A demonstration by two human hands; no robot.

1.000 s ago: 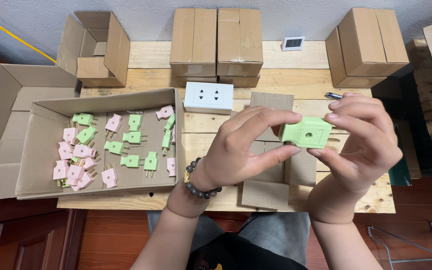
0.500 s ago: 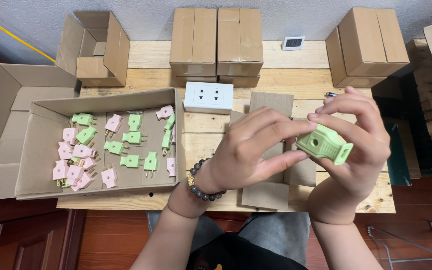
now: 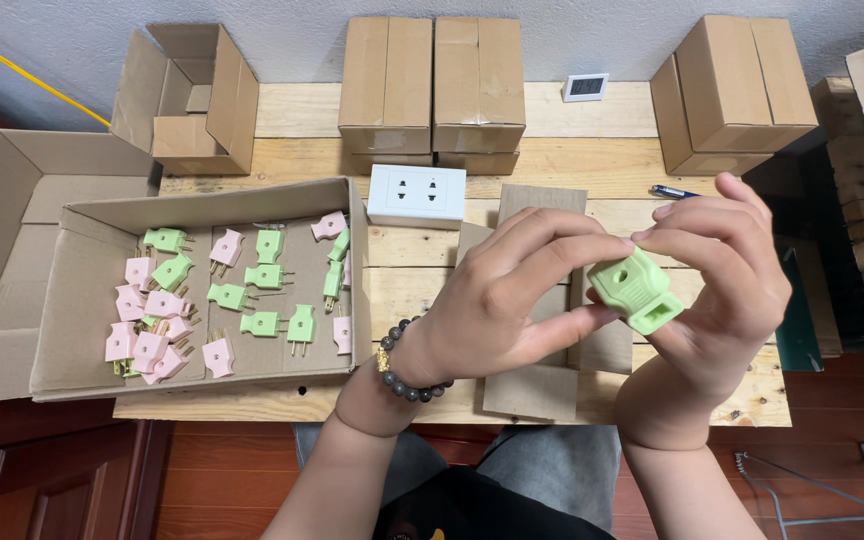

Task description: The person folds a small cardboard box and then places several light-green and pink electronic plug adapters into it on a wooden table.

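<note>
Both hands hold one light green plug (image 3: 638,290) above the wooden table (image 3: 592,165). My left hand (image 3: 512,300), with a bead bracelet on its wrist, pinches the plug's left side between thumb and fingers. My right hand (image 3: 717,300) cups it from the right and behind. The plug is tilted, with its cable end towards me. Under my hands lies a flat, unfolded cardboard piece (image 3: 542,385). To the left, an open shallow cardboard box (image 3: 92,225) holds several green and pink plugs (image 3: 252,295).
A white wall socket block (image 3: 417,195) lies on the table behind my hands. Closed cardboard boxes (image 3: 432,85) stand at the back, another (image 3: 732,90) at the right, an open one (image 3: 187,95) at the left. A small white display (image 3: 585,87) and a pen (image 3: 674,192) lie nearby.
Both hands have turned the green plug: a second ago its flat face pointed up, now it is tilted end-on. The hands stayed in about the same place.
</note>
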